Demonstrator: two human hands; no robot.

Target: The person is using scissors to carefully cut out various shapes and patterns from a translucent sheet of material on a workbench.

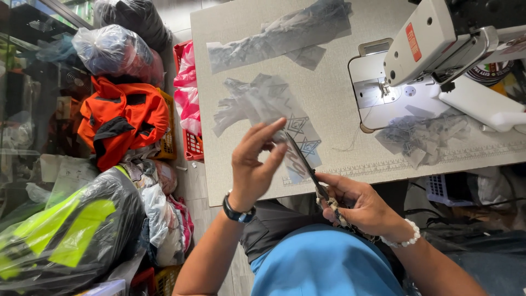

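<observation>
Two hands meet near the lower middle of the frame. The left hand (253,164), a dark watch (237,212) on its wrist, pinches a thin grey fabric strip (300,143) between thumb and fingertips, the other fingers spread. The right hand (359,205) (beaded bracelet at the wrist) is closed around the handles of scissors (308,167), whose blades point up toward the strip. More grey pieces (279,34) lie on the table (334,93), left of a white sewing machine (438,44) at upper right
</observation>
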